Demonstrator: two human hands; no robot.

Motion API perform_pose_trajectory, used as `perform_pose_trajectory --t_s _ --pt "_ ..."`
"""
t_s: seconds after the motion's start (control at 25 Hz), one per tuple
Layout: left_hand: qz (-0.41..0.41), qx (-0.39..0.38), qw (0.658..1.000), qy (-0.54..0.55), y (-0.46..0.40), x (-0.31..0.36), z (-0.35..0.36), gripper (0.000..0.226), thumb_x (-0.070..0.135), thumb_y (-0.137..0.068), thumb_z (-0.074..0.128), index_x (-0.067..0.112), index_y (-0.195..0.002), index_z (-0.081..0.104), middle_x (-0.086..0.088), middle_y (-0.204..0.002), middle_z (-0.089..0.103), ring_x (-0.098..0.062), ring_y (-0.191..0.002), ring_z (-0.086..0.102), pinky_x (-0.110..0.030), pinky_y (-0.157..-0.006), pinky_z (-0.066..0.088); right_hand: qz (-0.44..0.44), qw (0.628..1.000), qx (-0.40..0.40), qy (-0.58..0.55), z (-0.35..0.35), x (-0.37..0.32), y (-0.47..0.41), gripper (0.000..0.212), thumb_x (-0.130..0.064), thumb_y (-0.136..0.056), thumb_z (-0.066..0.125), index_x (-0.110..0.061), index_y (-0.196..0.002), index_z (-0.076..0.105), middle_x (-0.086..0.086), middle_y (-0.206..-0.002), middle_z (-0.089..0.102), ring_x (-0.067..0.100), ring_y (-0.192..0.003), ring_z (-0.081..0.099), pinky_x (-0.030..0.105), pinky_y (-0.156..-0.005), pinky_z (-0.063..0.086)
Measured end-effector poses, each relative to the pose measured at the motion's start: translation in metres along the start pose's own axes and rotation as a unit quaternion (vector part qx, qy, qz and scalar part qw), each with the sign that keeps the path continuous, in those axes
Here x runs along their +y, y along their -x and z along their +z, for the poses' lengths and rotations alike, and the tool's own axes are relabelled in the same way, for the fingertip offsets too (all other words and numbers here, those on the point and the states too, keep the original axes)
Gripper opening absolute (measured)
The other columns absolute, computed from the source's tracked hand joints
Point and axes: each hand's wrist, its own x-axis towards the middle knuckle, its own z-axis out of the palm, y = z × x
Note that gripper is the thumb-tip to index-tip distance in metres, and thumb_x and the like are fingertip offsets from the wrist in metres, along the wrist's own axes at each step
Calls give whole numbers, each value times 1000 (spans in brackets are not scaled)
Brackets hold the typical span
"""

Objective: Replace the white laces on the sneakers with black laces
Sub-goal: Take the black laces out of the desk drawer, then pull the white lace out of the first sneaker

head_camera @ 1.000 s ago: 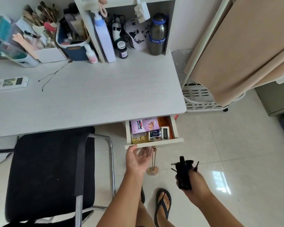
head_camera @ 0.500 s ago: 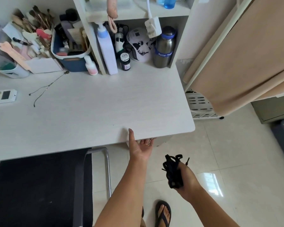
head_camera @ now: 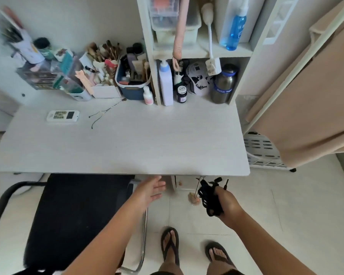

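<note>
From the head view, the only one there is, the task looks barely begun. The right hand [head_camera: 225,203] grips a bundle of black laces [head_camera: 210,197], its fingers curled round the tangle, with a couple of aglet ends sticking up above the knuckles. The left hand [head_camera: 150,190] holds nothing; its fingers are straight and loosely spread, palm turned up, reaching forward to just under the front edge of the bench [head_camera: 127,147]. Between the two hands, further from the person, the front of a drawer [head_camera: 184,182] shows under the bench edge, apparently closed, with a small tassel [head_camera: 194,198] hanging down just left of the laces. Left of the left hand stands a black chair [head_camera: 72,215]. Beyond both hands, the bench top carries a remote [head_camera: 63,116] and clutter along the back. No sneakers appear anywhere in the picture, nor any white laces, so their place cannot be told. My judgement: the new laces are in hand and that is all; finding the sneakers, pulling out the white laces and threading the black ones all remain.
</note>
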Motion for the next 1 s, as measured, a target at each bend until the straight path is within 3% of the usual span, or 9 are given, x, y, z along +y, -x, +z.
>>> perform_pose_trajectory --t_s 0.16,0.32,0.44,0.6,0.84,1.0 --pt "102 112 988 -2 118 -62 -18 17 22 -94 54 9 -103 60 -7 -90 66 -19 -83 63 -28 -70 50 21 983 -49 175 -6 24 20 17 -4 -85 38 -4 -94 52 15 -78 51 19 -46 37 23 -40 31" --pt "98 231 967 45 205 -180 8 16 18 -95 52 7 -103 60 -6 -91 67 -14 -78 62 -24 -69 48 39 930 -128 343 -18 59 63 13 -5 -89 42 -3 -94 54 17 -79 56 22 -50 45 24 -40 36" --pt "84 335 927 145 253 -250 39 13 12 -94 52 5 -102 60 -9 -91 65 -14 -72 59 -20 -63 46 47 880 -171 441 -25 90 90 14 -5 -90 43 -2 -97 54 18 -82 56 22 -50 45 23 -40 36" --pt "70 387 885 248 310 -344 49 12 10 -95 51 7 -99 62 -12 -89 68 -18 -72 62 -24 -63 46 35 812 -201 547 -13 149 126 19 -7 -90 45 0 -103 57 18 -82 61 25 -57 52 27 -44 41" --pt "60 504 793 337 421 -505 -15 12 10 -95 51 7 -97 62 -12 -88 67 -21 -73 61 -28 -63 43 1 712 -299 635 46 315 217 17 -10 -91 47 -8 -103 59 12 -85 69 24 -68 64 26 -50 46" --pt "66 515 787 333 476 -588 -70 11 13 -95 52 15 -96 62 -7 -92 68 -20 -81 64 -23 -66 45 12 658 -360 661 80 437 293 13 -8 -91 45 -11 -91 58 10 -82 65 22 -69 62 25 -53 44"
